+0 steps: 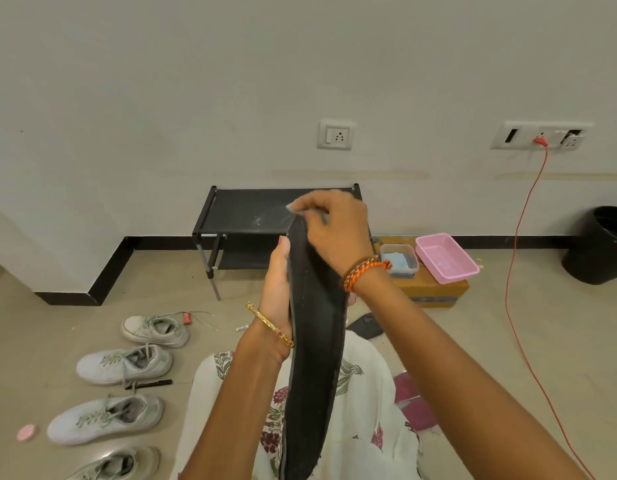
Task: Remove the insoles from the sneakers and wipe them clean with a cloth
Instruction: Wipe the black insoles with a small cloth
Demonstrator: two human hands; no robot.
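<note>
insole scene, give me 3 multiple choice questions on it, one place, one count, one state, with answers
1. Where is the pink basket?
A. on a cardboard box by the wall
B. on the black rack
C. in the bin

2. How many white sneakers lie on the floor at left?
A. two
B. four
C. six

3. How is the black insole held?
A. lying flat on the floor
B. upright, in both hands
C. tucked inside a shoe

Answers:
1 A, the basket sits on the brown box.
2 B, four show in a row.
3 B, the left hand grips its side and the right hand pinches its top.
</note>
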